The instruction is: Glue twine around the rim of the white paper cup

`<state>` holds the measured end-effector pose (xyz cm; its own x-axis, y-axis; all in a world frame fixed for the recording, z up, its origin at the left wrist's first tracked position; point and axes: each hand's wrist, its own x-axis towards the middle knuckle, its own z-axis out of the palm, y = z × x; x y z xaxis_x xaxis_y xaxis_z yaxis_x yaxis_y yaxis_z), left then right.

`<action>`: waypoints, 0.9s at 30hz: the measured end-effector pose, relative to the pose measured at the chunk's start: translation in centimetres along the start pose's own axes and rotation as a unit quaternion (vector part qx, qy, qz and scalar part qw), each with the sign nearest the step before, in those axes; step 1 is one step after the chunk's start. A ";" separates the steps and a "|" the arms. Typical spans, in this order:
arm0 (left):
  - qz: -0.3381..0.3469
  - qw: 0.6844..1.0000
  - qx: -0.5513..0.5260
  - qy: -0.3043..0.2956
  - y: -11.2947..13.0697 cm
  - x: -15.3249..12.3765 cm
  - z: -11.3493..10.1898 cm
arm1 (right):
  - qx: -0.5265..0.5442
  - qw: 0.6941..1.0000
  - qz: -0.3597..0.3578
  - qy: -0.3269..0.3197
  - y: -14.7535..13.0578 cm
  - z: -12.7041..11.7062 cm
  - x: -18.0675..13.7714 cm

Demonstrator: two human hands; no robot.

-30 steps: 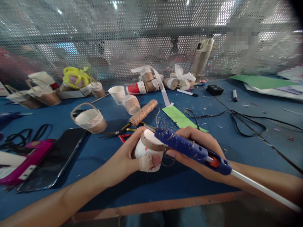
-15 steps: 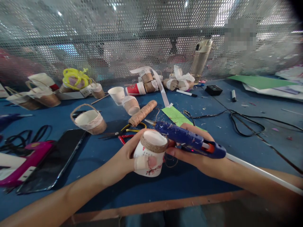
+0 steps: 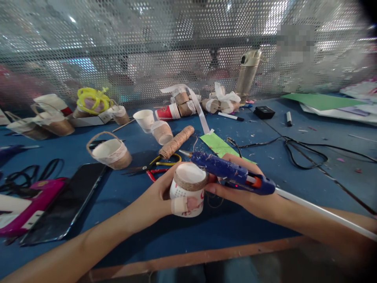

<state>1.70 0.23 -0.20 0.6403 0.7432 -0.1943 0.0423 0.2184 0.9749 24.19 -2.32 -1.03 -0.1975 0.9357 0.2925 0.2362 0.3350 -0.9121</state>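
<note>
My left hand [image 3: 160,194] is wrapped round a white paper cup [image 3: 188,190] held above the blue table [image 3: 123,204]; a band of brown twine circles the cup's rim and my thumb, with a plaster on it, presses the cup's side. My right hand [image 3: 235,188] grips a blue hot glue gun [image 3: 231,173] with a white glue stick trailing out to the right. The gun's metal tip points left, just beyond the cup's far rim. Fingers of the right hand also touch the cup's right side.
A spool of twine [image 3: 176,142], scissors [image 3: 153,165] and a green paper strip [image 3: 219,145] lie behind the cup. A small twine basket [image 3: 110,151], a phone [image 3: 66,200], loose cups, black cables [image 3: 306,151] and a metal bottle [image 3: 246,72] stand around. A perforated screen backs the table.
The glue gun has swung from across the cup's rim to level behind it, nozzle off the twine. The cup has tilted more upright and both hands have risen slightly.
</note>
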 end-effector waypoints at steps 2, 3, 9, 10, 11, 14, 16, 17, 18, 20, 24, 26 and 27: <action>0.004 1.000 -0.004 -0.004 -0.1 0.0 -0.1 | 0.032 0.999 0.028 -0.004 -0.1 0.1 0.0; 0.003 1.000 -0.007 -0.006 -0.1 0.0 -0.2 | 0.053 0.998 0.046 -0.009 -0.2 0.1 0.0; -0.009 0.999 -0.033 -0.021 -0.1 0.0 -0.3 | 0.128 0.986 0.103 -0.015 -0.3 0.3 -0.1; -0.010 0.999 -0.036 -0.026 0.0 -0.1 -0.3 | 0.131 0.986 0.104 -0.016 -0.3 0.3 -0.1; -0.011 0.999 -0.039 -0.034 0.0 -0.2 -0.4 | 0.132 0.986 0.102 -0.019 -0.3 0.3 -0.1; -0.023 0.997 -0.029 -0.065 0.0 -0.3 -0.6 | 0.146 0.985 0.083 -0.040 -0.2 0.3 -0.2; -0.024 0.997 -0.010 -0.075 0.1 -0.3 -0.7 | 0.175 0.979 0.081 -0.062 -0.1 0.3 -0.2; -0.022 0.997 0.001 -0.075 0.1 -0.3 -0.7 | 0.185 0.977 0.087 -0.065 -0.1 0.3 -0.3; -0.020 0.997 0.011 -0.071 0.1 -0.2 -0.6 | 0.183 0.976 0.093 -0.066 0.0 0.3 -0.3; -0.015 0.998 0.021 -0.056 0.0 -0.2 -0.5 | 0.163 0.980 0.097 -0.056 -0.1 0.3 -0.2; -0.028 0.999 -0.010 -0.027 -0.2 0.0 -0.3 | 0.128 0.988 0.082 -0.028 -0.2 0.3 0.0; -0.036 0.999 -0.032 -0.011 -0.3 0.0 -0.3 | 0.110 0.991 0.077 -0.024 -0.2 0.3 0.0; -0.037 0.998 -0.041 -0.002 -0.3 0.0 -0.2 | 0.099 0.992 0.075 -0.023 -0.2 0.3 0.0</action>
<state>1.48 0.27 -0.48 0.6410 0.7207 -0.2639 0.0264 0.3230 0.9460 23.85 -2.42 -0.94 -0.2184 0.9657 0.1406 0.0760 0.1604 -0.9841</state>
